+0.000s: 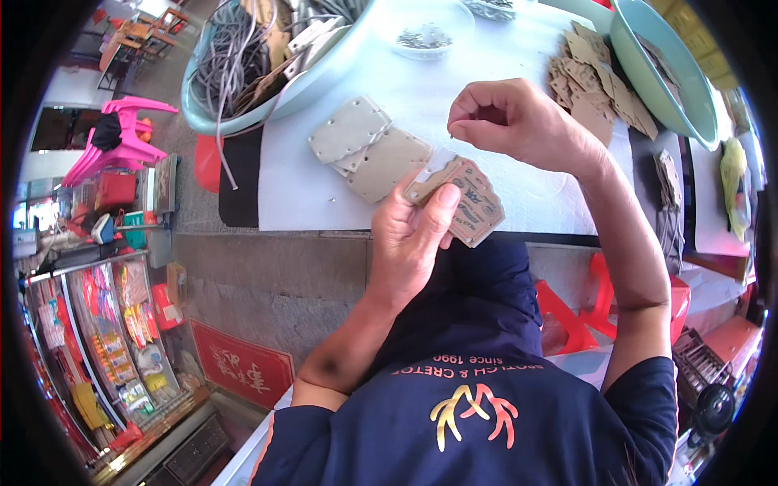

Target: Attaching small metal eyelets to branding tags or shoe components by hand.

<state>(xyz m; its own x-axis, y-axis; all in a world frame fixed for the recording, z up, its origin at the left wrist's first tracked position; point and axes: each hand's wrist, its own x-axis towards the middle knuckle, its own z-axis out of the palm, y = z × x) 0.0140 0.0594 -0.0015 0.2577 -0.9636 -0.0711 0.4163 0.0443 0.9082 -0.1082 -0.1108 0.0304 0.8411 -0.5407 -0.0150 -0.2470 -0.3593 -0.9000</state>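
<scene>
Wearing, closest to the camera, a dark navy shirt (486,381) with a yellow-and-red branching emblem on its front

Facing a white-covered table (300,186), with dark edging showing at the left corner and along the near side

Glimpsing at far left a rack (113,340) of bright packets, bending with the lens

Sitting in dark trousers (470,283), reaching the table's near edge with the legs

Seeing at the back left a turquoise basin (300,101), heaped with grey cords and some brown and pale pieces

Spotting at the back right a second turquoise basin (685,97), with brown pieces inside

Noting just beside it a loose pile of brown card pieces (579,81), overlapping at all angles

Finding nearer the middle several flat pale pieces (393,166), overlapping, dotted along the edges

Holding the right hand (519,121) over the table, curling thumb and forefinger into a ring, closing the tips to a narrow pinch; not managing to tell about anything tiny between them

Gripping with the left hand (413,239) a printed brown card (466,194), pressing the thumb on top, tucking fingers beneath

Tilting that card near the table's near edge, beside the pale pieces, showing its scalloped side

Seeing at the back a shallow dish (458,40) of small shiny bits (424,36)

Picking out one shiny speck (332,199) lying alone, left of the left hand
</scene>
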